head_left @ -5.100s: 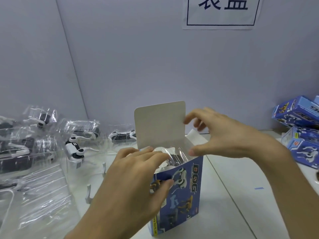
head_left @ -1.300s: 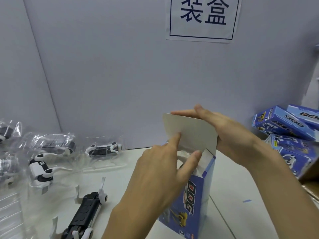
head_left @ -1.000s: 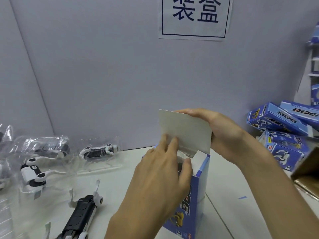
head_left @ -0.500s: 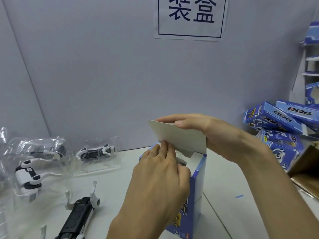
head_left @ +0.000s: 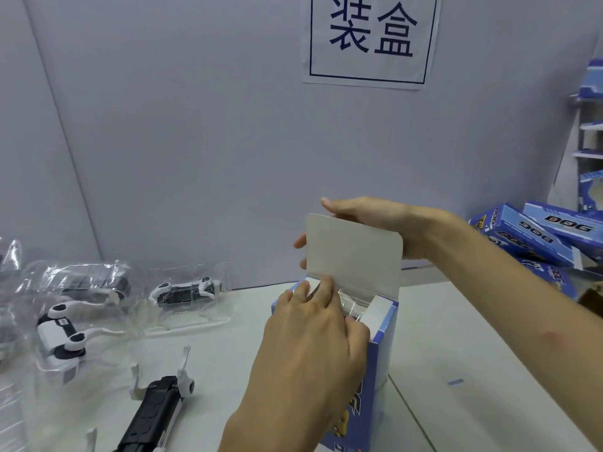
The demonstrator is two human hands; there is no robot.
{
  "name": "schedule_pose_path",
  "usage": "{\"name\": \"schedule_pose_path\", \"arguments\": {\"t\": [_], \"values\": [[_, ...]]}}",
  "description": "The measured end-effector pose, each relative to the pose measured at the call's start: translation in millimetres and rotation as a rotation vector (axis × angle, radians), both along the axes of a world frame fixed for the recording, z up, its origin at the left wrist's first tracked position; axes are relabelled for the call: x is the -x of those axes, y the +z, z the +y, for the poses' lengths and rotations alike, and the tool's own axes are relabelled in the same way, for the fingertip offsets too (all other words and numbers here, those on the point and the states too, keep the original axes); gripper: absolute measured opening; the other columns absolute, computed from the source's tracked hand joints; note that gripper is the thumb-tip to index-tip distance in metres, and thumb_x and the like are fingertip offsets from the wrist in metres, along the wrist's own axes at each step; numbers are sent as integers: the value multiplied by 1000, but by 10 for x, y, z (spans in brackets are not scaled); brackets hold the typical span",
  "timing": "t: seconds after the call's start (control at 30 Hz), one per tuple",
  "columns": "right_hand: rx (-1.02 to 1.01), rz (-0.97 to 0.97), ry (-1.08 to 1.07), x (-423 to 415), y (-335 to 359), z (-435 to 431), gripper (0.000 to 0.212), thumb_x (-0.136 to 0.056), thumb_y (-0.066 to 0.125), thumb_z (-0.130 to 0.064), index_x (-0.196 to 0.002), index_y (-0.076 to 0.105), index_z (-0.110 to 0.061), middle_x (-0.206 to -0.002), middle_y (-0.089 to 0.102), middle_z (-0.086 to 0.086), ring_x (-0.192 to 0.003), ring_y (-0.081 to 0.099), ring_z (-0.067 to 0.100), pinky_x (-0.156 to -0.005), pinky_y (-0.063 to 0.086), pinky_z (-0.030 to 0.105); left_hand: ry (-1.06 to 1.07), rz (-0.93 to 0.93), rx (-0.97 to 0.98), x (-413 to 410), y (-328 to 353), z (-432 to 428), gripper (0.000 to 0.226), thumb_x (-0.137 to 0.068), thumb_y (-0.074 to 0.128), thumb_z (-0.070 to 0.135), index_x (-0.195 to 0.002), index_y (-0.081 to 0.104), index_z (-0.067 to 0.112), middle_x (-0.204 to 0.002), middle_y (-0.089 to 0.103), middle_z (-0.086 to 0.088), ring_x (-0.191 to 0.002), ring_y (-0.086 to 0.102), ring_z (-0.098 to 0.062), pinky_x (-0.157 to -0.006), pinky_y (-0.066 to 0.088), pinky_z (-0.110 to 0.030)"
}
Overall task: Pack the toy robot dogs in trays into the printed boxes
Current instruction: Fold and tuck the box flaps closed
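Tray (head_left: 351, 304) already in box (head_left: 381, 350) under left hand (head_left: 313, 347), flat fingers pressing; right hand (head_left: 375, 223) grip clamped on lid flap (head_left: 354, 256), not yet tucked; more dogs (head_left: 186, 288) left of grip, unpacked.

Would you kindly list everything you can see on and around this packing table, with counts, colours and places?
open box: one, blue printed, upright at table centre
lid flap: one, plain white, standing up on the open box
toy dogs in trays: at least four, black and white in clear plastic, table left
stacked boxes: at least three, blue, right edge
sign: one, white with blue characters, on wall
tape mark: one, blue, table right of open box
table: one, white, foreground
left hand: one, fingers in the open box's mouth
right hand: one, holds the lid flap from behind
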State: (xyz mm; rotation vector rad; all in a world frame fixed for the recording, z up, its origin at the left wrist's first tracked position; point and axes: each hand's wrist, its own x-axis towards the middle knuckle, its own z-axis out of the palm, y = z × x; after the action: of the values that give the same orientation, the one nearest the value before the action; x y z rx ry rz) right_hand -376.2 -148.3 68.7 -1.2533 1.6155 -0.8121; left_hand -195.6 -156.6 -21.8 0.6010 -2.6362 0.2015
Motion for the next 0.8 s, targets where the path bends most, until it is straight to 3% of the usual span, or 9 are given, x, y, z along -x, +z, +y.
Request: {"name": "schedule_pose_path", "arguments": {"t": [0.07, 0.13, 0.3, 0.4, 0.53, 0.6, 0.67, 0.73, 0.8], "values": [[-24, -38, -15, 19, 8, -16, 69, -103, 21, -61, -132, 63, -13, -129, 67, 15, -123, 62, 33, -94, 54, 39, 14, 29, -76, 4, 5, 4, 57, -89, -3, 28, -104, 53, 22, -147, 35, -1, -105, 33, -17, -98, 30, -30], [-38, -53, -38, 39, 1, -15, 70, -103, 21, -62, -129, 66, -15, -130, 67, 14, -124, 60, 34, -95, 52, 40, 15, 26, -135, 13, -17, -7, 39, -99, 17, 29, -106, 55, 21, -163, 12, 3, -113, 37, -16, -102, 30, -30], [-97, 1, -80, 3, 21, 6, 64, -101, 35, -60, -125, 66, -9, -129, 68, 9, -123, 61, 33, -102, 48, 45, -3, 26, -127, 36, -52, -39, 35, -99, 24, 26, -97, 58, 19, -165, -13, 13, -115, 38, -20, -100, 31, -33], [-95, 281, -163, -80, 72, 33, 62, -94, 41, -70, -113, 65, -16, -102, 75, 6, -91, 73, 26, -86, 57, 40, -30, 34, -111, 32, -53, -32, 33, -98, 26, 22, -82, 55, 18, -166, -11, 10, -111, 40, -23, -97, 33, -35], [-70, 597, -223, -241, 111, 76, 72, -89, 33, -80, -121, 64, -24, -119, 70, 1, -106, 68, 24, -98, 52, 41, -47, 65, -96, 38, -50, -29, 33, -96, 30, 20, -68, 46, 18, -167, -5, 4, -110, 42, -28, -91, 33, -37], [-14, 775, -208, -318, 105, 65, 71, -90, 29, -79, -93, 66, -18, -93, 68, -1, -84, 65, 16, -77, 48, 29, -58, 90, -80, 42, -60, -34, 31, -95, 34, 18, -66, 46, 18, -167, -3, 1, -105, 44, -29, -86, 34, -36], [76, 980, -174, -378, 62, 33, 64, -95, 32, -72, -61, 39, -18, -59, 41, -3, -52, 39, 16, -54, 30, 30, -67, 121, -61, 41, -57, -28, 28, -91, 38, 14, -64, 47, 19, -167, 8, -4, -94, 45, -29, -82, 36, -36], [148, 1136, -158, -432, 7, -2, 62, -100, 39, -60, -58, 30, -15, -56, 34, 0, -51, 28, 20, -50, 23, 32, -63, 104, -49, 36, -42, -14, 26, -88, 40, 13, -63, 47, 19, -160, 26, -7, -88, 44, -28, -80, 38, -37], [209, 1263, -180, -441, -44, -29, 58, -103, 44, -49, -59, 36, -11, -60, 40, 4, -51, 33, 21, -49, 25, 32, -64, 97, -43, 40, -46, -6, 27, -89, 40, 12, -63, 44, 19, -153, 33, -8, -89, 42, -28, -82, 39, -38]]}}
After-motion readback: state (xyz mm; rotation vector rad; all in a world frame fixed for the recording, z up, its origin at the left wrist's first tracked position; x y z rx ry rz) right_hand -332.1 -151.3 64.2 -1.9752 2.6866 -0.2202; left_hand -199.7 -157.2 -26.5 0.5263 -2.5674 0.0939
